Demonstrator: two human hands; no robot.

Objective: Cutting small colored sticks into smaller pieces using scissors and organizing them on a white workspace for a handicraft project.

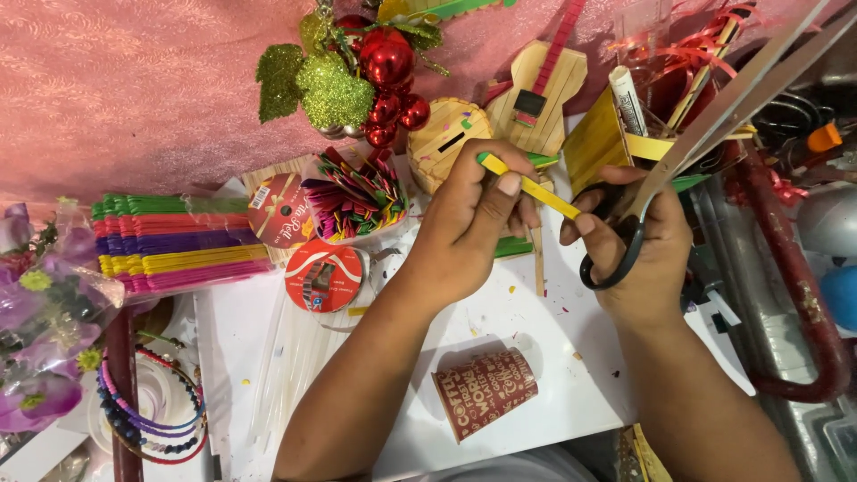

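My left hand (478, 219) grips a thin yellow craft stick (528, 185) with a green end, held level above the white work board (536, 357). My right hand (638, 245) holds black-handled scissors (616, 234), fingers through the loops. The long blades (741, 98) point up and to the right, away from the stick. The two hands are close together, thumbs almost meeting at the stick's right end.
Bundled coloured sticks (178, 243) lie at left, beside tape rolls (323, 275) and a cup of coloured sticks (357, 198). A paper cup (486, 391) lies on its side near me. Stick-built models (536, 94), red baubles (386, 80), bead bangles (152, 415) and purple flowers (45, 330) surround the board.
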